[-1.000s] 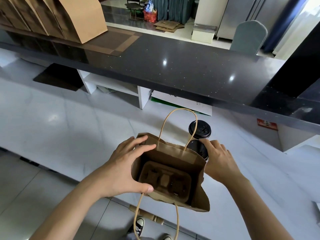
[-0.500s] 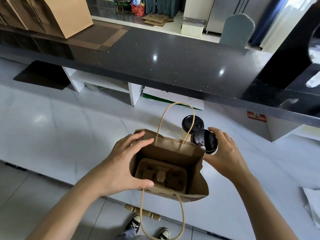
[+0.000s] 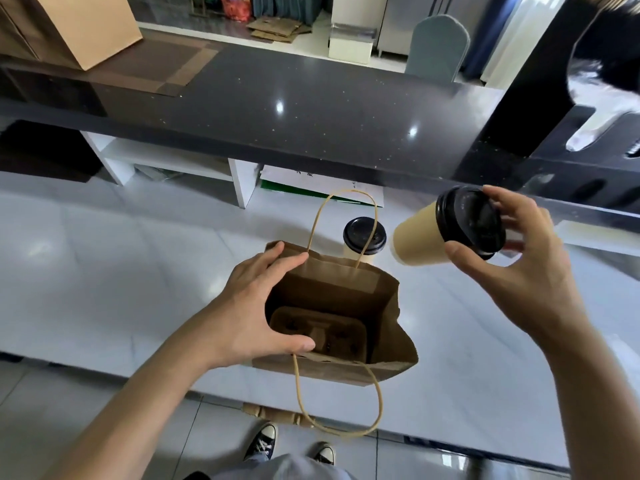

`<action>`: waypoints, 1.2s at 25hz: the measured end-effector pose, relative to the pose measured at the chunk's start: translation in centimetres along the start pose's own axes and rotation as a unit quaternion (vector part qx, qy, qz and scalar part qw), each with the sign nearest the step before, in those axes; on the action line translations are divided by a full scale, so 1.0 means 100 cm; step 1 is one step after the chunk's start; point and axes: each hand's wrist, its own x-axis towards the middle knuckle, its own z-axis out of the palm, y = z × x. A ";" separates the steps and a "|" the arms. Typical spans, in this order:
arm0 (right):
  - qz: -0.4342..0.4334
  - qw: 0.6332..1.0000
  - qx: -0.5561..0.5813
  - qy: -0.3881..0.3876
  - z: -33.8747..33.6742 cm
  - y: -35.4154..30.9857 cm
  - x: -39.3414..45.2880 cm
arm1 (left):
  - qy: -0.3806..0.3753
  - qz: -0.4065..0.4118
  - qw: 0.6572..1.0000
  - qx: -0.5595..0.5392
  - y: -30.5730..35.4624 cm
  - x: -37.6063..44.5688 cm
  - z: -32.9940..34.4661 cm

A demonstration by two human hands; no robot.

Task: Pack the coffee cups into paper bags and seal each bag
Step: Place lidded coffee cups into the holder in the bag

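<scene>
Held aloft at two o'clock from the paper bag (image 3: 332, 306): a tan coffee cup (image 3: 420, 237), tipped well over on its side, pinched around the black lid (image 3: 469, 223) by the thumb and fingers of the right hand (image 3: 519, 271). Probably light if empty, sloshing and top-heavy if full; cannot tell which. Thin paper wall, easily dented, so no squeezing at mid-body. Risky grasp, too: a press-fit lid can pop off under load, so better taken around the stiff rim or the upper body, upright. Left hand (image 3: 249, 313) spread over the bag's nine o'clock edge, fingers on the far rim and thumb on the near one, propping the mouth wide; soft kraft paper, liable to fold in if let go. Pulp cup carrier (image 3: 318, 332) seated flat on the bag's floor. Second cup (image 3: 363, 237) standing on the white counter (image 3: 104, 271) at twelve o'clock, just behind the bag. Compared with half a second ago: lifted higher, swung further right, away from the second cup, and tilted far more; left hand's hold unchanged.
</scene>
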 end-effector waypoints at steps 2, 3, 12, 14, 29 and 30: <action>-0.023 0.999 0.020 0.011 -0.009 -0.014 0.000 | -0.005 -0.002 1.000 0.003 0.002 0.002 0.000; -0.033 0.999 0.029 0.010 -0.012 -0.021 0.000 | -0.007 -0.001 1.000 0.004 0.002 0.002 -0.001; -0.121 0.969 0.075 -0.201 0.030 -0.065 -0.013 | 0.013 0.009 0.999 -0.028 -0.004 -0.001 0.002; -0.115 0.962 0.070 -0.237 0.048 -0.068 -0.016 | 0.021 0.010 0.999 -0.040 -0.005 0.000 0.003; -0.221 0.885 -0.123 -0.390 0.132 -0.052 -0.016 | 0.037 0.029 0.997 -0.052 -0.010 -0.005 0.009; -0.232 0.878 -0.136 -0.396 0.137 -0.053 -0.018 | 0.038 0.030 0.997 -0.052 -0.010 -0.005 0.009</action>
